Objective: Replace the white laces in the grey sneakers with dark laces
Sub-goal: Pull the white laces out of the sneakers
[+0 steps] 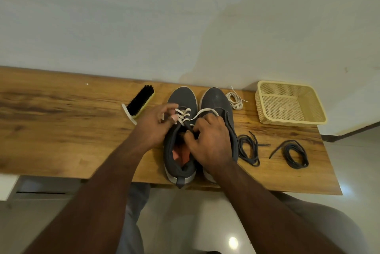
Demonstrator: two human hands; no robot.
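Both hands on the left grey sneaker — left hand and right hand each pinching its white lace.

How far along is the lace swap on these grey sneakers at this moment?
Roughly a quarter. Done: the right sneaker shows no lace, and a removed white lace lies bundled by the basket. In hand: the left hand and right hand are pulling the white lace out of the left sneaker. Left: both dark laces lie coiled on the table, unthreaded.
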